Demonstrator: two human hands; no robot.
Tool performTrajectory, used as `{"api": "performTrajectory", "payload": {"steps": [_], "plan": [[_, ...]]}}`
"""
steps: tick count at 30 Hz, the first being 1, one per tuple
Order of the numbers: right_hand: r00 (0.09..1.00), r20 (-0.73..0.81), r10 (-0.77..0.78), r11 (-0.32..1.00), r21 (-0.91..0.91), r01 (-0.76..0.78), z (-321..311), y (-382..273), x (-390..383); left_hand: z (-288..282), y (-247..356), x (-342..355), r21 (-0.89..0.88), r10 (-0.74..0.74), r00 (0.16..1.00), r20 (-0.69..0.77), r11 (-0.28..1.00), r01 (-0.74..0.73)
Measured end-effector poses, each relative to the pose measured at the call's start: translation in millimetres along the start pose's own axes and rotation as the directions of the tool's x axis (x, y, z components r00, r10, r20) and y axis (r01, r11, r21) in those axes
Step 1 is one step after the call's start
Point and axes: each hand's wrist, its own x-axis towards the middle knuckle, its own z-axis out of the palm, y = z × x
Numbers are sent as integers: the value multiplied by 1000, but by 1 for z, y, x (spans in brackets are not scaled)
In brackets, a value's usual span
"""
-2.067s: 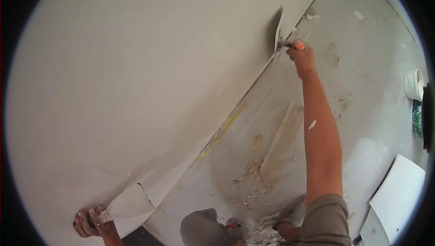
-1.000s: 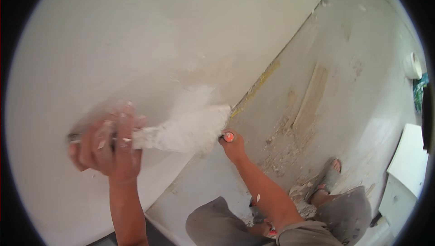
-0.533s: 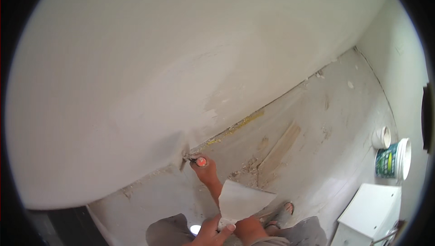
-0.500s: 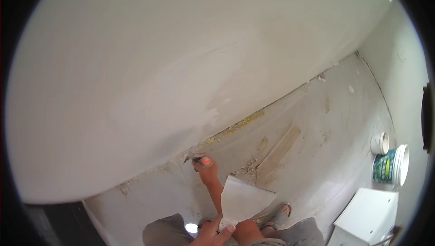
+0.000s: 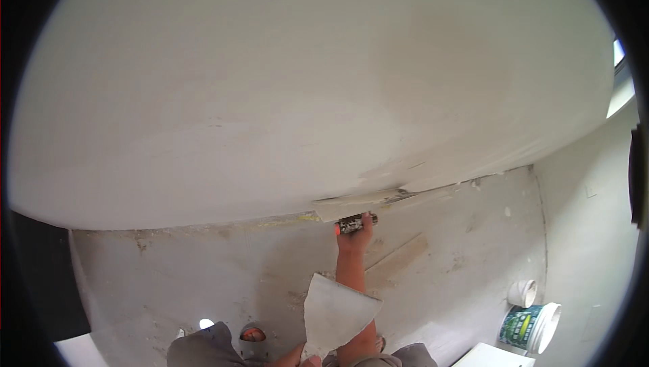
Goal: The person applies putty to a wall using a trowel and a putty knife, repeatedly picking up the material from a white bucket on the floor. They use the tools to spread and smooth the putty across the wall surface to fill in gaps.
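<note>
My right hand (image 5: 353, 237) grips the dark, smeared handle (image 5: 351, 224) of a trowel with an orange end. Its long plaster-coated blade (image 5: 341, 203) lies against the foot of the white wall (image 5: 263, 76), along the seam with the dusty grey floor (image 5: 439, 272). My left hand (image 5: 301, 359) is at the lower edge, partly cut off, closed around the handle end of a wide putty knife (image 5: 340, 309). That knife's off-white blade lies over my right forearm in the picture.
A small white bucket (image 5: 520, 293) and a larger green-and-white bucket (image 5: 524, 326) stand at the right beside a side wall (image 5: 581, 218). A white board (image 5: 493, 360) is at the bottom right, and a dark surface (image 5: 40, 272) at the left. My knees and sandals show below.
The view has swung round, so the wall's foot runs nearly level. My right hand and trowel have moved rightward along it. My left hand has come down from the wall to low centre.
</note>
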Motion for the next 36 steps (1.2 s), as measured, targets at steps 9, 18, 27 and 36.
{"api": "performTrajectory", "payload": {"steps": [9,18,27,36], "plan": [[909,314,-276,937,-122,326,216,-124,-86,-1,21,2,67,167,976,142,982,-178],[694,648,-314,828,-170,534,373,-217,-189,-4,40,13,287,441,886,145,838,-464],[350,391,-851,49,-604,795,242,-302,-236,12,74,39,103,32,867,498,990,-96],[972,139,-188,-628,-778,-10,-54,-402,-154,126,98,127,482,-183,812,554,866,-133]]}}
